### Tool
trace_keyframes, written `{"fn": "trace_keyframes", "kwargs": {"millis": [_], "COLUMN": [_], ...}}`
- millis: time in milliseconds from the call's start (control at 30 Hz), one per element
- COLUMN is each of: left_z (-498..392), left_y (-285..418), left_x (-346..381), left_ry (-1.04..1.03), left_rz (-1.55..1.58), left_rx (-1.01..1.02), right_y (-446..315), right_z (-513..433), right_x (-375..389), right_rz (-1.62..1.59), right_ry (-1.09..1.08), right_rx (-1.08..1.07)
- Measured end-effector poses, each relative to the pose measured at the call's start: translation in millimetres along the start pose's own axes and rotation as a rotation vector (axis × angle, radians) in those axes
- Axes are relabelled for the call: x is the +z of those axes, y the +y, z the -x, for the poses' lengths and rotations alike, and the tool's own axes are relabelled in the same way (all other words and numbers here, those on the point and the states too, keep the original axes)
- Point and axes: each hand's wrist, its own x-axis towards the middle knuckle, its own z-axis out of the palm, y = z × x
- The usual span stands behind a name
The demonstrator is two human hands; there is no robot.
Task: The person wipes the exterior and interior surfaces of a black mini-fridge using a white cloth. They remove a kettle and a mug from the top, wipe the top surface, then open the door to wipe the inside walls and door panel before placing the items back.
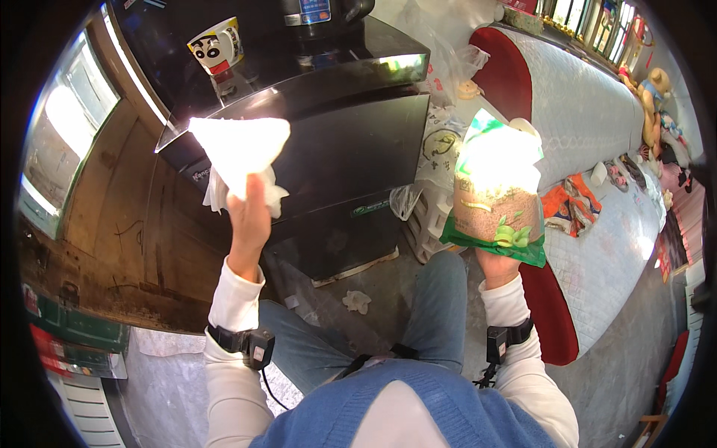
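Observation:
My left hand grips a crumpled white tissue or cloth, bright with sunlight, in front of a black glossy cabinet-like appliance. On the right, a green-edged plastic packet with brownish contents rests on my right hand, which supports it from beneath and behind; the fingers are hidden by the packet. Glare washes out the packet's upper part. A cartoon-face mug stands on the black top, beyond the tissue.
A dark appliance with a handle stands at the top. Right lies a quilted, red-sided sofa with an orange patterned cloth. Plastic bags hang beside a pale plastic rack. A crumpled tissue lies on the floor. Left is a wooden panel.

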Motion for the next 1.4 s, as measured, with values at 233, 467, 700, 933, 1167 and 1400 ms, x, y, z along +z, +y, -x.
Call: {"fn": "trace_keyframes", "kwargs": {"millis": [233,467,700,933,1167,1400], "left_z": [10.4,45.1,97.1,149.5,223.2,339.3], "left_y": [48.9,81.7,99.8,86.9,113.3,161.7], "left_x": [-42.2,-37.2,-63.2,-61.9,-123.4,-210.7], "left_ry": [0.410,0.458,0.104,-0.209,0.209,0.561], "left_rz": [-0.128,-0.181,-0.502,0.116,0.210,-0.124], "left_rx": [0.168,0.255,0.078,-0.502,-0.602,-0.631], "right_y": [7.5,16.3,52.0,160.0,274.0,334.0], "right_z": [-11.8,-15.6,-24.9,9.0,40.4,38.1], "right_x": [14.0,27.5,44.1,52.6,65.6,61.5], "right_rz": [-0.079,0.004,0.221,0.018,0.103,0.207], "right_ry": [-0.039,-0.022,0.295,0.257,-0.092,-0.289], "right_rx": [0.052,0.063,0.266,0.963,1.301,1.418]}}
